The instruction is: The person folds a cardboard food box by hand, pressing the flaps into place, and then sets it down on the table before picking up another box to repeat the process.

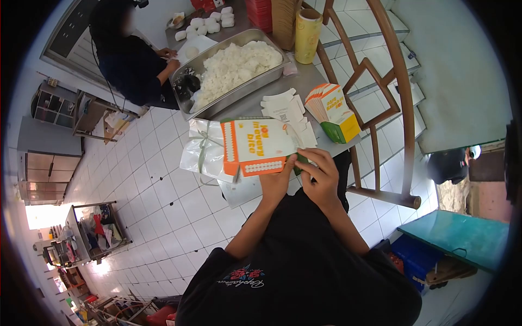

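My left hand (276, 186) is closed around the near edge of a white and orange food carton (261, 142), partly under it. The carton is printed with yellow and orange lettering and is held above the table's near edge. At its right end, the fingers of my right hand (321, 176) pinch a green flap of the same carton. Beyond the carton lies a flattened white carton (288, 111), and a stack of folded cartons (333, 111) sits to its right. Left of the carton is a clear plastic package (200, 149) tied with a pale ribbon.
A steel tray (244, 98) of white rice stands on the grey table (293, 76); something black lies at its left end. Several white rice portions (209, 24) sit farther back. A yellow roll (308, 35) and a wooden railing (405, 108) are right. Another person (130, 65) works at left.
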Demonstrator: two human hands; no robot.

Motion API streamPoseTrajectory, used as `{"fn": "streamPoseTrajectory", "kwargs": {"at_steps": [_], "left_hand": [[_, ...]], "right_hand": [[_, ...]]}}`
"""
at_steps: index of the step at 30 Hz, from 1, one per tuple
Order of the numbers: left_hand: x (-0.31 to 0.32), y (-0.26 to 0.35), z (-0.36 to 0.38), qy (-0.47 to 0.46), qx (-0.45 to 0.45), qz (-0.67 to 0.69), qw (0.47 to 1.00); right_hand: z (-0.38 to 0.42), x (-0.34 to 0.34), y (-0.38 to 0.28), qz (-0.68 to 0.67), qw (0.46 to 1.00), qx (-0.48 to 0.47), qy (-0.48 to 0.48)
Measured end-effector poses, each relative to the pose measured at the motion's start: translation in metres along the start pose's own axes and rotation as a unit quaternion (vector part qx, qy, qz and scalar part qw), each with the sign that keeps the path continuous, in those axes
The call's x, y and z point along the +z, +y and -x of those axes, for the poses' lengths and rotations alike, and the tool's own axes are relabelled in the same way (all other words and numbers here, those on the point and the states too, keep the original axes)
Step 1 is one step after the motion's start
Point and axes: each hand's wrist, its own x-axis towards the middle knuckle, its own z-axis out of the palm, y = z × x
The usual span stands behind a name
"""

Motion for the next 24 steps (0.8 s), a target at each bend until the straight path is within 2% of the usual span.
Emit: {"fn": "streamPoseTrajectory", "kwargs": {"at_steps": [2, 4, 7, 11, 13, 15, 16, 18, 19, 20, 21, 23, 24], "left_hand": [[0.001, 0.004, 0.000, -0.047, 0.041, -0.095, 0.994], [0.004, 0.006, 0.003, -0.080, 0.075, -0.128, 0.986], [0.004, -0.021, 0.008, -0.119, 0.094, -0.101, 0.983], [-0.002, -0.049, 0.006, -0.158, 0.100, -0.053, 0.981], [-0.005, -0.045, 0.006, -0.167, 0.100, -0.046, 0.980], [-0.009, -0.020, 0.003, -0.224, 0.123, -0.150, 0.955], [-0.014, -0.022, 0.002, -0.224, 0.123, -0.150, 0.955], [-0.026, -0.029, -0.001, -0.225, 0.055, -0.093, 0.968], [-0.030, -0.022, -0.005, -0.227, 0.056, -0.092, 0.968], [-0.033, -0.011, -0.009, -0.188, -0.023, 0.162, 0.968], [-0.037, -0.004, -0.011, -0.134, -0.103, 0.405, 0.899], [-0.041, 0.006, -0.013, -0.168, -0.074, 0.423, 0.887], [-0.041, 0.011, -0.012, -0.148, -0.081, 0.326, 0.930]], "right_hand": [[-0.008, -0.004, -0.014, -0.021, 1.000, -0.021, 0.007], [-0.018, -0.005, -0.032, -0.044, 0.998, -0.054, -0.001], [-0.014, 0.009, -0.029, -0.047, 0.995, -0.077, -0.045], [-0.005, 0.015, -0.016, -0.063, 0.993, -0.104, 0.012], [-0.008, 0.012, -0.018, -0.072, 0.993, -0.089, -0.009], [-0.011, 0.008, -0.018, -0.078, 0.994, -0.075, -0.028], [-0.011, 0.005, -0.017, -0.060, 0.995, -0.070, -0.027], [-0.010, 0.001, -0.013, -0.041, 0.997, -0.066, -0.026], [-0.011, -0.002, -0.009, -0.024, 0.998, -0.061, -0.025], [-0.011, -0.004, -0.006, -0.005, 0.998, -0.055, -0.025], [-0.008, -0.006, -0.001, -0.003, 0.998, -0.054, -0.024], [-0.003, -0.006, 0.006, 0.019, 0.997, -0.043, -0.068], [-0.002, -0.006, 0.008, 0.018, 0.996, -0.045, -0.069]]}}
